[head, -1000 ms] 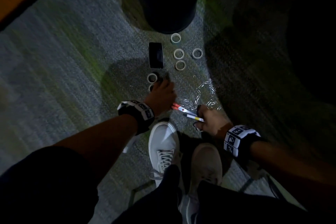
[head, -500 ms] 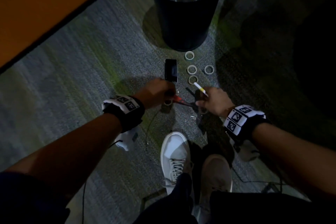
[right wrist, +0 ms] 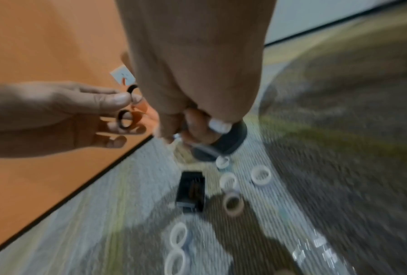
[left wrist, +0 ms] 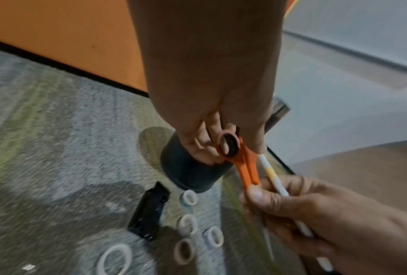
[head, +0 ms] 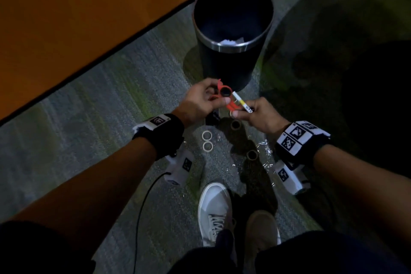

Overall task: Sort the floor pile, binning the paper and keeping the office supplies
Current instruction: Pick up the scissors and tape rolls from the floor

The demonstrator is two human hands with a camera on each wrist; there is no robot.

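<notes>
Both hands are up off the floor, mid-frame in the head view, w/ the orange scissors (head: 224, 95) spanning btwn them. Left hand (head: 198, 101) pinches the handle end, fingers curled at the black-lined loops. Right hand (head: 259, 115) is curled round a white/yellow marker (head: 241, 102) and also pinches the scissors' other end w/ thumb + forefinger. Blades aren't clearly visible; can't tell if they're closed.

Paper (head: 230, 41) already lies in the black bin (head: 231, 29), upper centre. Supplies left on the carpet (head: 89, 140): tape rolls (head: 207, 140) below the hands, a black stapler-like item (left wrist: 149, 210), and scattered shiny clips/staples (head: 263, 151) lower right of the hands.

Risks, as I judge them:
- Right hand is doing double duty. If the left lets go early, the thin pinch could slip and drop scissors or marker back onto the pile, prob. scattering clips.
- Hands sit just in front of the bin's near wall; a drop fwd could land a keeper in w/ the paper.
- If the blade end is in the right hand's grip, a tug from the left could nick a finger.
- Wrist-cam cable (head: 142, 207) trails lower left; could snag on a knee when reaching.

Room: orange cabinet/wall (head: 77, 18) edge runs diagonally at upper left, so leftward space is limited. Bin blocks fwd. Shoes (head: 214, 209) are close below the pile. Open carpet left of the tape rolls, lower left, looks best for setting things down.
</notes>
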